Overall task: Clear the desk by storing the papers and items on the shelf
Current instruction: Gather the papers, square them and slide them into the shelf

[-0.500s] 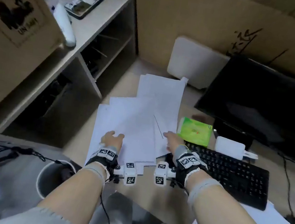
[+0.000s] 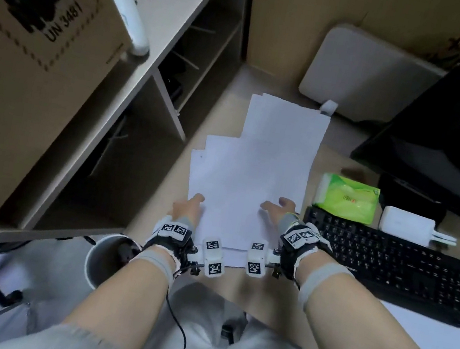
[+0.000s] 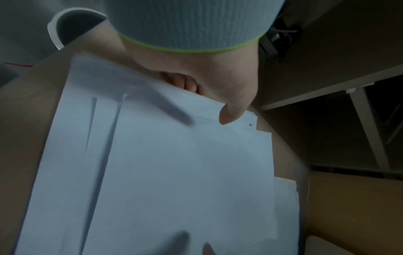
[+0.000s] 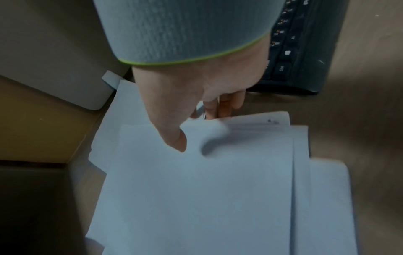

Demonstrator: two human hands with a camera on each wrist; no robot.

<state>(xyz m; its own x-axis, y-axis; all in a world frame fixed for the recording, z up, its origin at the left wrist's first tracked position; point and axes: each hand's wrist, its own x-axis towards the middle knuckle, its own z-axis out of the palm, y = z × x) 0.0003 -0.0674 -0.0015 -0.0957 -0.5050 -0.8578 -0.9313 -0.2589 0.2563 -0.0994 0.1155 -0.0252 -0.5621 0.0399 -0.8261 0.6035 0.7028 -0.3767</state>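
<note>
Several white papers (image 2: 256, 176) lie in a loose overlapping pile on the desk in front of the shelf (image 2: 179, 51). My left hand (image 2: 190, 203) is at the pile's left edge. In the left wrist view its thumb (image 3: 231, 113) lies on top of the papers (image 3: 174, 172) and its fingers (image 3: 185, 82) are tucked beneath them. My right hand (image 2: 276, 207) holds the right side near the keyboard. In the right wrist view its thumb (image 4: 175, 139) presses on the top sheet (image 4: 207, 189) and its fingers (image 4: 224, 107) curl under the edge.
A green tissue pack (image 2: 347, 198), a white adapter (image 2: 406, 222), a black keyboard (image 2: 397, 265) and a monitor (image 2: 459, 138) fill the right. A white board (image 2: 363, 71) leans at the back. A cardboard box (image 2: 29, 52) stands on the shelf unit. A bin (image 2: 102, 258) sits below.
The fanned sheets have been drawn into a narrower pile. My left hand has shifted to the pile's left edge and my right hand to its right side, each now pinching.
</note>
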